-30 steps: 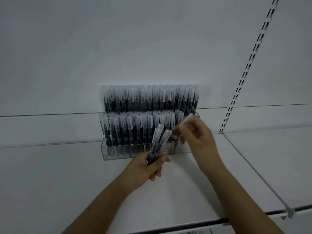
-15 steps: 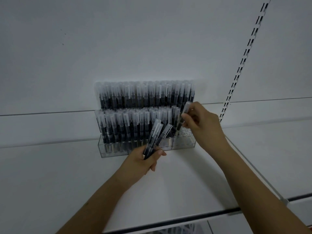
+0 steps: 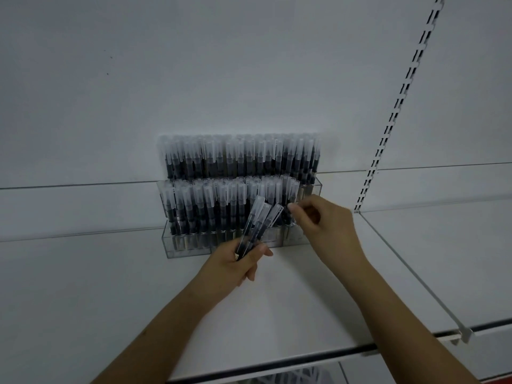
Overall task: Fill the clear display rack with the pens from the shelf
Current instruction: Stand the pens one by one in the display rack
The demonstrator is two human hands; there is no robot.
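our left hand point(image 3: 235, 261) grips a few pens point(image 3: 256, 225) near the rack point(image 3: 310, 187), while our right hand point(image 3: 327, 225) hovers curled, holding nothing.

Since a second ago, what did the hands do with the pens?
The right hand carried one pen up to the right end of the clear display rack and no longer shows it; its fingers are now curled by the rack's front row, seemingly empty. The left hand kept gripping its small bundle of pens, and the rack stayed put.
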